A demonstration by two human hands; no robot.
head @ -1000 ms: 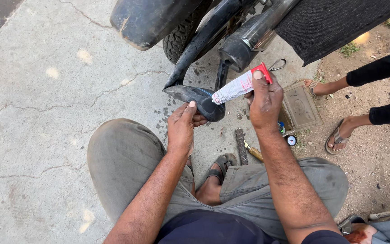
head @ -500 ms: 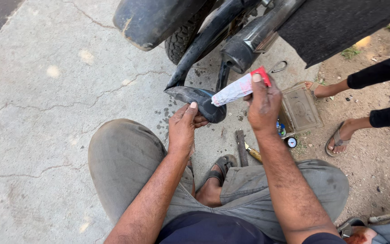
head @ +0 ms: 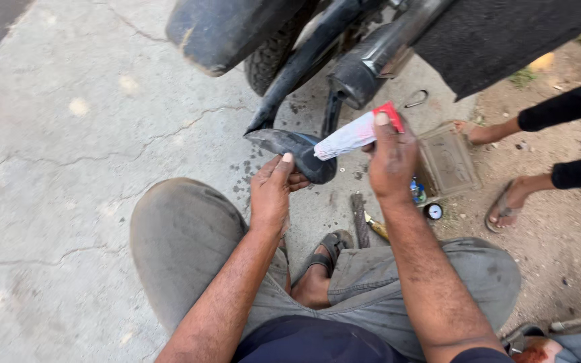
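Little had changed over the last second: the right hand [head: 390,158] kept its grip pinched on the white-and-red tube [head: 354,134], nozzle at nine o'clock over the black rubber tube [head: 300,153], which the left hand [head: 272,191] went on clasping from six o'clock.

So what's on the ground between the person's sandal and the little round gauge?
In the head view, a dark flat bar and a yellow-handled tool lie on the concrete between the sandal and the round gauge.
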